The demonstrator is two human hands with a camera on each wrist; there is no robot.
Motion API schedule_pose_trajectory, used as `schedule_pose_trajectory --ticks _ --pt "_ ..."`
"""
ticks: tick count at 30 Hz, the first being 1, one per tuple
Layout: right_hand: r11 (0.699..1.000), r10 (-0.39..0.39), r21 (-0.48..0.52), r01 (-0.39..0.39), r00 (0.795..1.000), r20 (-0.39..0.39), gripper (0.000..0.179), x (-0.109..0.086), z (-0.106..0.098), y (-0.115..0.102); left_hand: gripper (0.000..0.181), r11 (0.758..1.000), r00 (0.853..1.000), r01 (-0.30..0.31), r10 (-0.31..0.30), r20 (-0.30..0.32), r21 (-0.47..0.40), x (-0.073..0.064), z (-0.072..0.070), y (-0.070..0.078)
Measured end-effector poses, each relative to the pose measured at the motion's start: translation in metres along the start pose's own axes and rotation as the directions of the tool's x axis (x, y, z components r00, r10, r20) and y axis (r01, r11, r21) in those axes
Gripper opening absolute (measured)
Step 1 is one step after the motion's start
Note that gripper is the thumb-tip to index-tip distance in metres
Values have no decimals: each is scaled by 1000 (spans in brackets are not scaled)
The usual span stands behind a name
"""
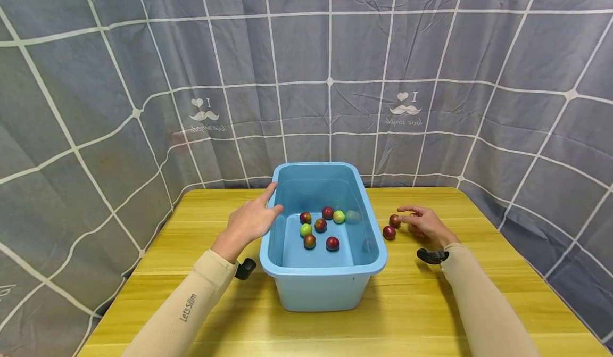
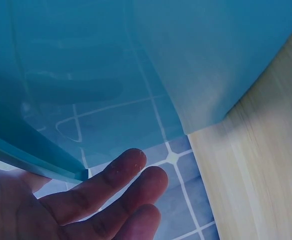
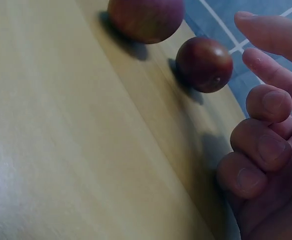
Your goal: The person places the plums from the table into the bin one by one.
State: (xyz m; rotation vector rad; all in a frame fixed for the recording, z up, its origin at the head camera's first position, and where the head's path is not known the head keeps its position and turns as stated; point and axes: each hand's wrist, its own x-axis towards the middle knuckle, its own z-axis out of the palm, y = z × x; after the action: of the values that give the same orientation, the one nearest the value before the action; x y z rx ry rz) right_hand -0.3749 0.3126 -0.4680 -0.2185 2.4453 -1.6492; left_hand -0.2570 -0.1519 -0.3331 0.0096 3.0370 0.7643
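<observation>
A light blue plastic bin [image 1: 325, 271] stands mid-table, holding several dark red plums [image 1: 332, 243] and two green plums [image 1: 305, 230]. My left hand [image 1: 251, 219] rests at its left rim, thumb over the edge; in the left wrist view the fingers [image 2: 128, 195] extend loosely outside the wall. Right of the bin, two dark red plums lie on the wood, a farther one [image 1: 395, 221] and a nearer one [image 1: 389, 233]. Beside them is my right hand [image 1: 428, 225], index finger and thumb extended, other fingers curled, holding nothing. The right wrist view shows a gap between fingertips and the closer-looking plum [image 3: 204, 65].
The wooden table [image 1: 210, 304] extends around the bin on both sides. A grey curtain with white grid lines [image 1: 306, 101] hangs behind and beside it. Dark straps or devices sit at both wrists, such as the black one [image 1: 432, 256] on the right.
</observation>
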Motion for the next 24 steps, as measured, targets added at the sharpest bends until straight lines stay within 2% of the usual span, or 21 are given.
schedule_pose_trajectory --ticks 6,12,20,24 --pt "999 32 14 -31 999 -14 59 2 1 5 73 1000 1000 -1 1 0 3 1 1 0" --pt "998 54 -25 -55 998 -19 61 4 4 6 73 1000 1000 4 -4 4 4 1 1 0" --pt "997 30 -76 -32 999 -38 58 6 7 8 73 1000 1000 4 -4 2 8 0 1 0" --pt "994 45 -95 -50 998 -51 56 6 7 9 73 1000 1000 1 -1 -1 4 0 1 0"
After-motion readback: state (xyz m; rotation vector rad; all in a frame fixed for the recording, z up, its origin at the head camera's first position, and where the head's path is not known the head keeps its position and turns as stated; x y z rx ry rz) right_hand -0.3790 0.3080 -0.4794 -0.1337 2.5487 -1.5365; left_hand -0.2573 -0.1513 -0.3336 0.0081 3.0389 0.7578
